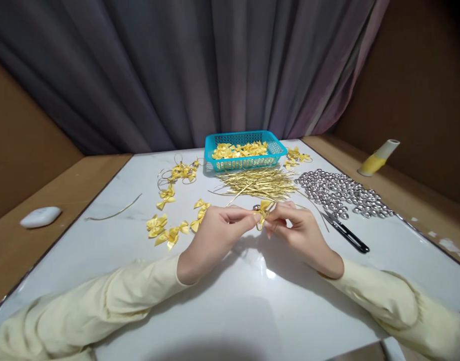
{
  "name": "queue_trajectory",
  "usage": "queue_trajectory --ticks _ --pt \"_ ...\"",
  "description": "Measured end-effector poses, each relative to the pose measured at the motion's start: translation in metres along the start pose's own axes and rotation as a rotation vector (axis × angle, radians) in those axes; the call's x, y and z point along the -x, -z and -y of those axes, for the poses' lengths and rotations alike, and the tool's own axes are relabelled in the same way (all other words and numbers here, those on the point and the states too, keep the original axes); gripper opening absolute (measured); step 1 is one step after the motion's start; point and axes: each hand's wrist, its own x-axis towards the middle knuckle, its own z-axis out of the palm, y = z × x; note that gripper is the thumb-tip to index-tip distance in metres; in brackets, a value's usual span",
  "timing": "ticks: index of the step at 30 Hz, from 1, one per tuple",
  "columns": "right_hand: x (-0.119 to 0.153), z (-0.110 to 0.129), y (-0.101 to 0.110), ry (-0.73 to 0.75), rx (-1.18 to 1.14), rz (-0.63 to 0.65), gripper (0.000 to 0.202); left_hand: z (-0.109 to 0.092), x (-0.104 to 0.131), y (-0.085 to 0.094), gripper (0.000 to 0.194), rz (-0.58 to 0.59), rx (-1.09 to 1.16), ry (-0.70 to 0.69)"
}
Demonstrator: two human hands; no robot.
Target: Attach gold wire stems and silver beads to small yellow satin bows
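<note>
Between my two hands, above the middle of the white table, is a yellow ribbon bow [264, 209] with a silver bead [256, 207] at its left side. My left hand [224, 228] pinches its left edge between thumb and fingertips. Fingers of my right hand [299, 230] are closed on its right side. A small loop of gold tie hangs below the bow. Just behind my hands lies a pile of gold twist ties [258, 183]. Several loose yellow bows [156, 225] rest to the left of my left hand.
A blue basket [246, 162] of bows stands at the back. Silver beads [342, 193] spread at right, near a black-handled knife [348, 235]. More bows [183, 171] with ties lie back left. A single tie [115, 213], a white object [40, 217] and a yellow-wrapped cone [378, 158] sit farther out.
</note>
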Motion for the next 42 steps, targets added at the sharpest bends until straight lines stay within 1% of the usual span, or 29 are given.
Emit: queue_trajectory --ticks 7,15,23,30,42 --pt "-0.0002 0.0019 0.0022 0.049 0.049 -0.034 0.022 -0.0023 -0.0018 0.0019 0.017 -0.018 -0.086 -0.074" --pt "0.0003 -0.0002 0.0035 0.072 0.076 -0.036 0.023 -0.0018 -0.0029 0.0022 0.02 -0.02 -0.102 -0.073" --pt "0.0002 0.0005 0.0043 0.078 0.077 -0.035 0.022 -0.002 -0.0038 0.0019 0.019 0.003 -0.046 -0.035" --pt "-0.0003 0.003 0.0058 0.066 0.086 -0.032 0.021 -0.0006 -0.005 0.0035 0.02 0.03 0.031 0.072" --pt "-0.0021 0.0034 0.008 0.058 0.105 -0.005 0.022 -0.0049 -0.0067 0.0049 0.021 0.045 0.043 0.115"
